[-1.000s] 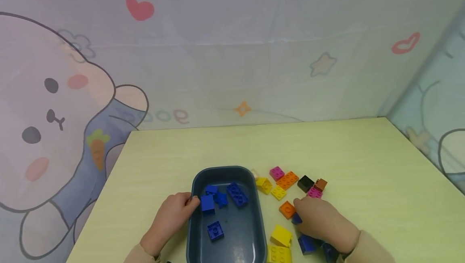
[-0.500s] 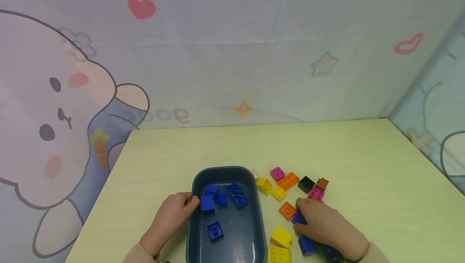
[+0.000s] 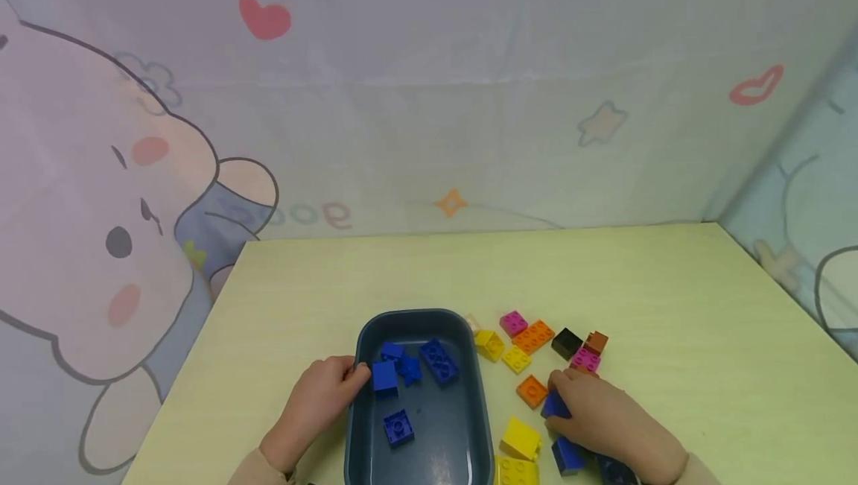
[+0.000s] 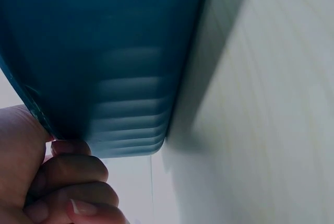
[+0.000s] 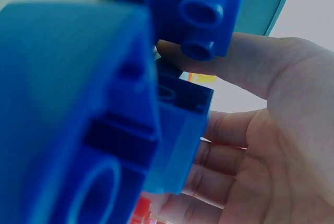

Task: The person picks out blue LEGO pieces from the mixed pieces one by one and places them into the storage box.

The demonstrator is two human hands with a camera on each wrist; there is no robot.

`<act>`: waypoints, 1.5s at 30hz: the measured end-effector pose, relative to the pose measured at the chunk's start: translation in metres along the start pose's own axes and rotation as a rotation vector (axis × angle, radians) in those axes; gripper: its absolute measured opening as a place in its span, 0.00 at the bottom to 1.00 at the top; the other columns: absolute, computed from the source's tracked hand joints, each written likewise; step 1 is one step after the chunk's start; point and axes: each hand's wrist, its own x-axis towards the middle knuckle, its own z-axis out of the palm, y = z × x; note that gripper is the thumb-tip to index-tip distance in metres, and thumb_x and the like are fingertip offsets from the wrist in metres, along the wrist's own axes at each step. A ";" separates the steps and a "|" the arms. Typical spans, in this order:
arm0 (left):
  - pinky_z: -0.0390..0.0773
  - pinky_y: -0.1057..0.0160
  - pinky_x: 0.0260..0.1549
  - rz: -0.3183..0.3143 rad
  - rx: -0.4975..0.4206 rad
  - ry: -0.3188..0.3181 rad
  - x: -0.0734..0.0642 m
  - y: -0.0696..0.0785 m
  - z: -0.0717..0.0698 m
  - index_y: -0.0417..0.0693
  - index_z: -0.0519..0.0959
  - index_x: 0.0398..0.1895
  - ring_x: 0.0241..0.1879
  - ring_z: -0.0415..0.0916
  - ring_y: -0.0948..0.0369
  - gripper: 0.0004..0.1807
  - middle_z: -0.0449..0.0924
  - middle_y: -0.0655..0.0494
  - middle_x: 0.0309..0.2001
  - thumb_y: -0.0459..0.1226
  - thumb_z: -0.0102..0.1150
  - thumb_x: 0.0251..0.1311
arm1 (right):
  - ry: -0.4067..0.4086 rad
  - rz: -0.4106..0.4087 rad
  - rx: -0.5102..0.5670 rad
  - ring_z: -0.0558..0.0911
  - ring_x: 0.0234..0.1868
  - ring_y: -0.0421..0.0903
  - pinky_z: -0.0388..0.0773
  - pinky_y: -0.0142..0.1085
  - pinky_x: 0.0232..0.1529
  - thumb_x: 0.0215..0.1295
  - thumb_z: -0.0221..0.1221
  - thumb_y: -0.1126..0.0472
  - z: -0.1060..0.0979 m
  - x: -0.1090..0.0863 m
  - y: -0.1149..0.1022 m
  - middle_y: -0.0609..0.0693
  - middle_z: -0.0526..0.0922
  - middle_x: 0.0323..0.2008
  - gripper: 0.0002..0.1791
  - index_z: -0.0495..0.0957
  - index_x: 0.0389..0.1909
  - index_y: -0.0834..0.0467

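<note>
My left hand (image 3: 320, 399) grips the left rim of a dark blue-grey tray (image 3: 436, 433), thumb over the edge; curled fingers (image 4: 78, 177) show beneath that rim in the left wrist view. Several blue pieces lie in the tray, among them a blue star (image 3: 410, 370) and a studded brick (image 3: 439, 362). To the tray's right, my right hand (image 3: 606, 410) is low over the table, thumb and fingers around a blue brick (image 3: 555, 404). The right wrist view shows fingers against that brick (image 5: 182, 140), with other blue bricks close to the camera.
Between tray and right hand lie yellow bricks (image 3: 520, 438) and a square orange brick (image 3: 532, 391). Farther back are a pink brick (image 3: 513, 323), a long orange brick (image 3: 533, 337) and a black brick (image 3: 566, 343). Another blue brick (image 3: 567, 457) lies just below the right hand.
My right hand has shifted slightly right, and its thumb and index finger have spread, so more of the blue brick between them shows. The left hand stays on the tray rim.
</note>
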 end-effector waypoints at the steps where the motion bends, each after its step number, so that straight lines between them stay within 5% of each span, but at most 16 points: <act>1: 0.55 0.65 0.16 -0.002 0.000 -0.002 0.000 0.000 0.000 0.52 0.63 0.14 0.13 0.56 0.63 0.19 0.58 0.63 0.13 0.39 0.52 0.63 | 0.000 -0.004 0.001 0.73 0.31 0.46 0.80 0.45 0.42 0.56 0.72 0.50 0.000 -0.001 0.000 0.48 0.77 0.33 0.22 0.78 0.46 0.58; 8: 0.56 0.65 0.16 -0.008 0.001 0.002 -0.001 -0.001 -0.001 0.51 0.63 0.14 0.13 0.57 0.63 0.19 0.58 0.62 0.13 0.39 0.52 0.63 | 0.037 -0.036 0.037 0.73 0.29 0.45 0.78 0.42 0.37 0.57 0.71 0.51 -0.012 -0.004 0.000 0.47 0.78 0.32 0.21 0.78 0.46 0.57; 25: 0.54 0.66 0.16 -0.001 0.014 0.019 -0.003 -0.003 -0.003 0.52 0.62 0.13 0.13 0.55 0.63 0.19 0.57 0.63 0.13 0.39 0.52 0.63 | 0.153 -0.181 -0.006 0.80 0.38 0.47 0.80 0.48 0.47 0.61 0.68 0.50 -0.054 -0.007 -0.024 0.53 0.81 0.45 0.28 0.76 0.56 0.64; 37: 0.55 0.65 0.16 0.022 0.021 0.021 -0.001 -0.003 -0.002 0.52 0.62 0.13 0.13 0.55 0.63 0.19 0.57 0.63 0.13 0.38 0.52 0.63 | 0.209 -0.366 0.023 0.75 0.31 0.40 0.78 0.38 0.37 0.64 0.67 0.55 -0.077 -0.006 -0.080 0.47 0.78 0.39 0.18 0.77 0.49 0.59; 45: 0.55 0.65 0.17 0.036 0.032 0.017 0.002 -0.003 0.001 0.52 0.61 0.13 0.13 0.55 0.63 0.20 0.57 0.63 0.13 0.38 0.52 0.63 | 0.192 -0.480 -0.007 0.75 0.30 0.41 0.78 0.38 0.37 0.65 0.66 0.55 -0.076 0.002 -0.119 0.48 0.78 0.39 0.19 0.76 0.52 0.60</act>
